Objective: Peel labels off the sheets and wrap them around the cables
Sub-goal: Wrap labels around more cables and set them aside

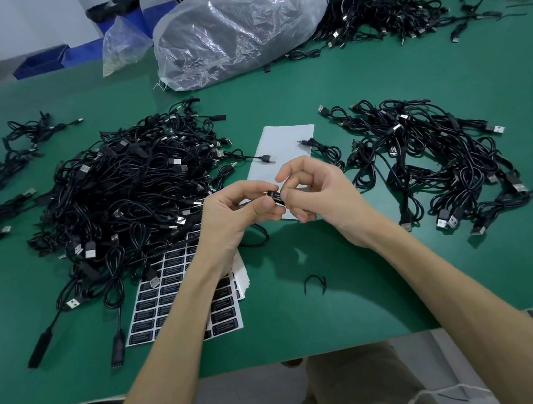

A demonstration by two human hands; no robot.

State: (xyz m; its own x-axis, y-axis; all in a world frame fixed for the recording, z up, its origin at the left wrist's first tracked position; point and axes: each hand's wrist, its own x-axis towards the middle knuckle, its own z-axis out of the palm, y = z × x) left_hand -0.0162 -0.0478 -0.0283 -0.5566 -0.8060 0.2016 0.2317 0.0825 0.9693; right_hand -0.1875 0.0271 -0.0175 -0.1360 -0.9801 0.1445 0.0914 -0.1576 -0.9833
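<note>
Over the table (328, 92) middle, left hand (242, 211) fingers grip a cable (264, 236); right hand (318, 191) fingers pinch a black label (276, 197) round it. Sheets (183, 301) stay nearly full; the big left pile (128, 193) likely waits, the right pile (422, 161) seems done

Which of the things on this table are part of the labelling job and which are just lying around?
In use: label pinched by right hand, cable in left hand, label sheets, cable piles.
Lying about: big plastic bag, small bag, blue bins.
</note>
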